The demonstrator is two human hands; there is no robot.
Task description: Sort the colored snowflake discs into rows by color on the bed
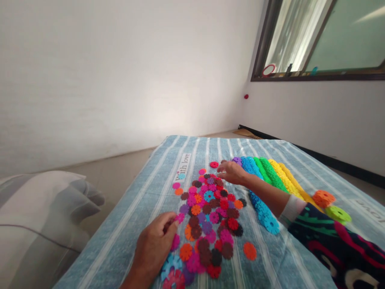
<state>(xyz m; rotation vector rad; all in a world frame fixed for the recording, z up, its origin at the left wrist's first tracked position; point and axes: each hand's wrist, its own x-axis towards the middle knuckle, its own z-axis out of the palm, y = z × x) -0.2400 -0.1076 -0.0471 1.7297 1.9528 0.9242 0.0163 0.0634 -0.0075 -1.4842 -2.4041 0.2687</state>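
Note:
A loose pile of plastic snowflake discs (214,217) in pink, red, brown, orange, purple, black and blue lies on the striped cloth. My left hand (156,241) is at the near left of the pile, thumb and forefinger closed at the edge of a pink snowflake disc (179,217). Over the far end reaches my right hand (232,172), its fingers apart and nothing visible in them. Just beyond its fingertips is a red disc (214,164). Right of the pile, discs are stacked in long rows by colour: blue (261,210), green (272,174) and yellow (285,180); my right forearm crosses over them.
A short orange stack (324,198) and a light green stack (338,214) lie right of my forearm. One orange disc (250,251) sits apart near the front. The striped cloth (138,208) covers the table. Grey and white fabric (45,204) is at the left.

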